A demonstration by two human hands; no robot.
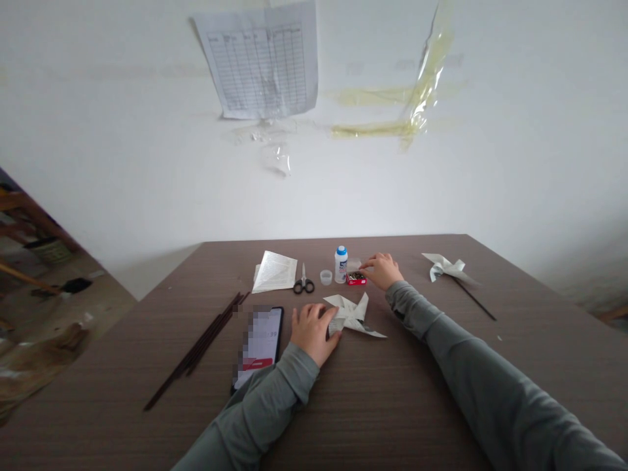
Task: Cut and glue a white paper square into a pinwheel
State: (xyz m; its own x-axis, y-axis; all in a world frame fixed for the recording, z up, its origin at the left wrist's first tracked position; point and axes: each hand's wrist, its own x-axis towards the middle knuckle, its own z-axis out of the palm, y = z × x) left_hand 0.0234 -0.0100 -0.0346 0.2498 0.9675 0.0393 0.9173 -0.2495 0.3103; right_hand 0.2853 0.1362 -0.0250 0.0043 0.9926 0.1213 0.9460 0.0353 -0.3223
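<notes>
My left hand (312, 329) rests on the brown table (392, 405), its fingers pressing the left side of a folded paper pinwheel (354, 314). My right hand (381, 269) reaches farther back, fingers curled at a small red box of pins (356, 279). Whether a pin is pinched between the fingers is too small to see. A white glue bottle with a blue cap (341, 264) stands just left of the box, with a small clear cap (326, 277) beside it.
Black-handled scissors (303, 284) and a sheet of printed paper (275, 271) lie at the back. Several dark thin sticks (199, 350) and a phone (260, 347) lie to the left. A finished pinwheel on a stick (449, 268) lies at the right.
</notes>
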